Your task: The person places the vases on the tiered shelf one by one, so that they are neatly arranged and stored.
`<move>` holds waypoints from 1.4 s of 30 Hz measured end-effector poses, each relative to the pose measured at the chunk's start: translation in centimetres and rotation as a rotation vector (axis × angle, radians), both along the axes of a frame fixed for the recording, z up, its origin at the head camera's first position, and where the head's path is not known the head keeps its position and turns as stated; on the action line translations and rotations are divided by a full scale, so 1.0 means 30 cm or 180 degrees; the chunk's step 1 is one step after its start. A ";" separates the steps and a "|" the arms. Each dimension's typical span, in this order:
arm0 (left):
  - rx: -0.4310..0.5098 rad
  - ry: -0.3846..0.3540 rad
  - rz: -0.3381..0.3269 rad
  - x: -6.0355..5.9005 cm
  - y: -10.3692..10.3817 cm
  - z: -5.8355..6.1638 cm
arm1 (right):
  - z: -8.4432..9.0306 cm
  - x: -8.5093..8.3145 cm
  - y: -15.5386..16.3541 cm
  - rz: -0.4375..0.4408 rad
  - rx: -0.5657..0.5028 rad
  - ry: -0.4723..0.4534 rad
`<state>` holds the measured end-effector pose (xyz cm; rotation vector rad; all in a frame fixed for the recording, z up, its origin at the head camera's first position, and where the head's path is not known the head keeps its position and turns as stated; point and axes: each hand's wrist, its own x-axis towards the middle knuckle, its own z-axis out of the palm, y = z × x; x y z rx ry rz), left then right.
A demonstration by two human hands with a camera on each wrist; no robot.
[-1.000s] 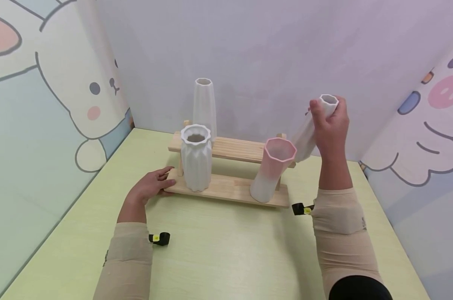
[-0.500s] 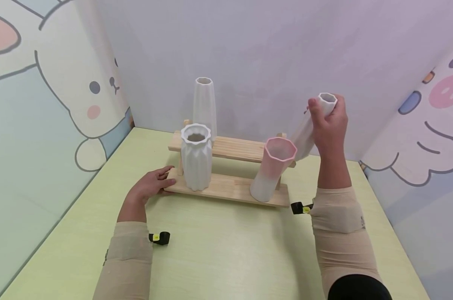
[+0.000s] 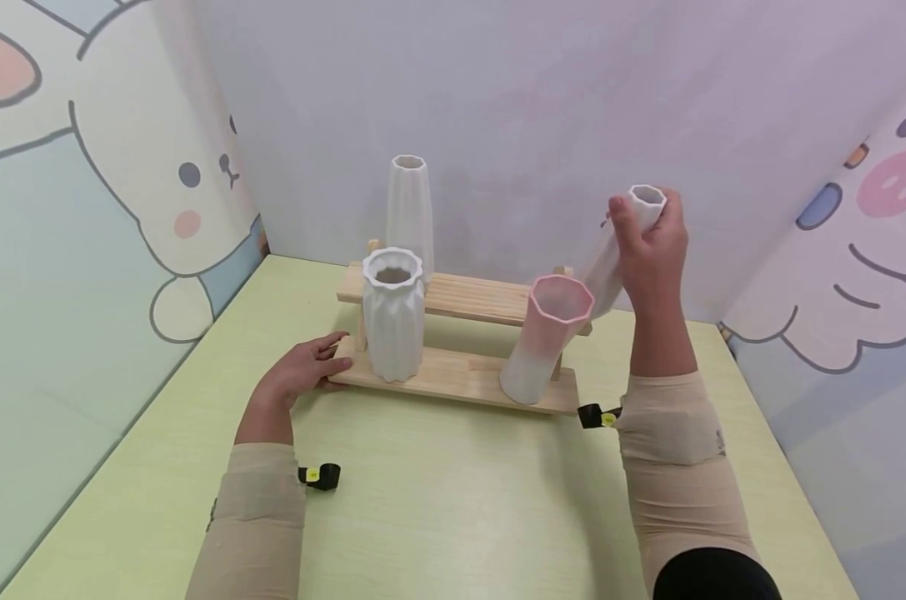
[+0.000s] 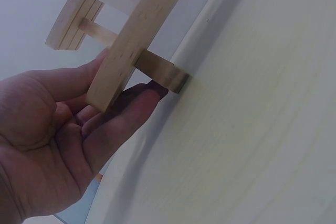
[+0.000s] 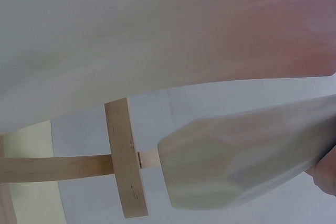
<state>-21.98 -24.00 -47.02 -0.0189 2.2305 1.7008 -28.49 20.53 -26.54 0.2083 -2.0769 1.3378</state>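
Nearest us, our left hand (image 3: 302,372) lies flat, fingers straight, against the left end of the wooden rack (image 3: 460,377). Farther back on the right, our right hand (image 3: 648,250) curls round the neck of the slim white vase (image 3: 610,258), held tilted in the air above the rack's top shelf, behind the pink vase (image 3: 544,337).
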 end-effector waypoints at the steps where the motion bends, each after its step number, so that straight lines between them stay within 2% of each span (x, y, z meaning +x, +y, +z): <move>1: -0.0009 0.0001 0.0003 0.000 0.000 0.000 | 0.004 0.007 -0.006 -0.0007 0.0000 -0.0006; 7: -0.0030 0.0011 -0.0009 0.003 0.001 0.004 | 0.029 0.055 -0.047 0.0010 0.0010 -0.0086; 13: -0.0005 0.0008 -0.0018 0.005 0.000 0.006 | 0.035 0.066 -0.061 0.0029 0.0016 -0.0069; 15: -0.0008 0.0009 -0.0018 0.006 0.000 0.007 | 0.034 0.064 -0.063 0.0032 0.0021 -0.0083; 22: 0.0004 0.0001 -0.0027 0.010 0.003 0.009 | -0.013 -0.010 -0.024 0.0048 0.0078 -0.0105; 31: -0.0007 0.0014 -0.0028 0.010 0.002 0.011 | 0.018 0.035 -0.063 0.0091 -0.0008 -0.0027; 38: -0.0031 0.0020 -0.0027 0.008 0.001 0.009 | -0.014 -0.015 -0.043 0.0102 0.0060 -0.0011; 42: -0.0026 0.0014 -0.0031 0.007 0.001 0.008 | -0.018 -0.022 -0.043 0.0108 0.0066 -0.0016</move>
